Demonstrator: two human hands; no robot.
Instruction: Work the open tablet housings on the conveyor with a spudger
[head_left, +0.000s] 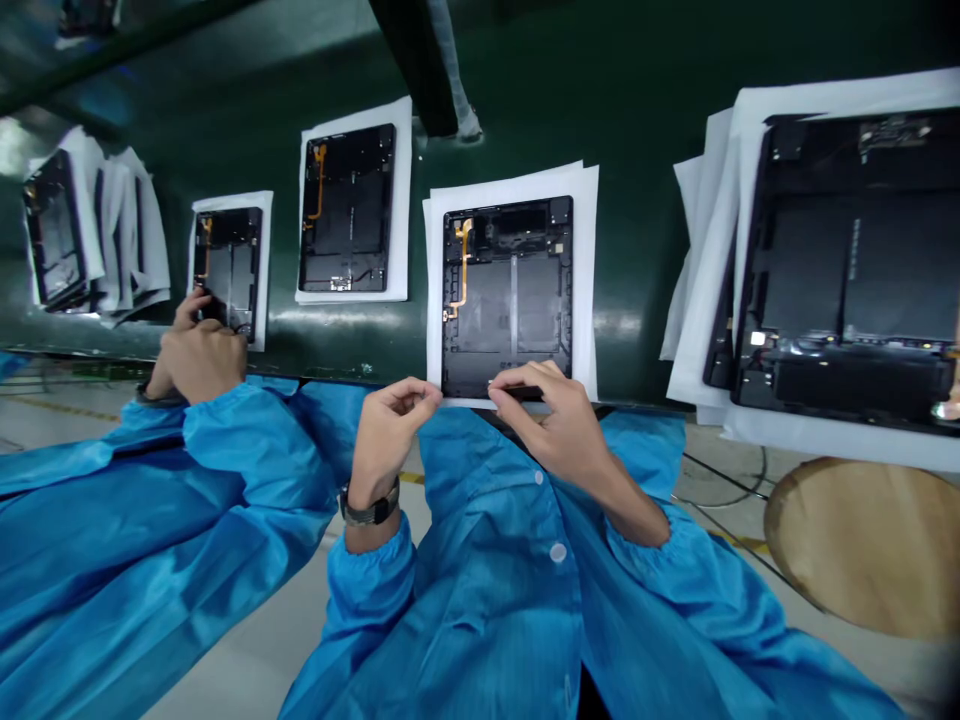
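Note:
An open tablet housing (508,300) with an orange flex cable lies on white paper (587,270) on the green belt, straight ahead of me. My right hand (559,420) is closed in a pinch on a thin dark strip (517,392) at the housing's near edge. My left hand (390,425), with a watch on its wrist, is curled beside it, fingertips pressed together at the paper's near left corner. What those fingertips hold, if anything, is too small to see. Both my sleeves are blue.
The green belt (637,150) carries more open housings on paper: one further back (349,210), a large one at the right (847,270) and a stack at the far left (60,235). A co-worker's hands (196,350) work on another housing (229,265). A round wooden stool (870,545) stands at the lower right.

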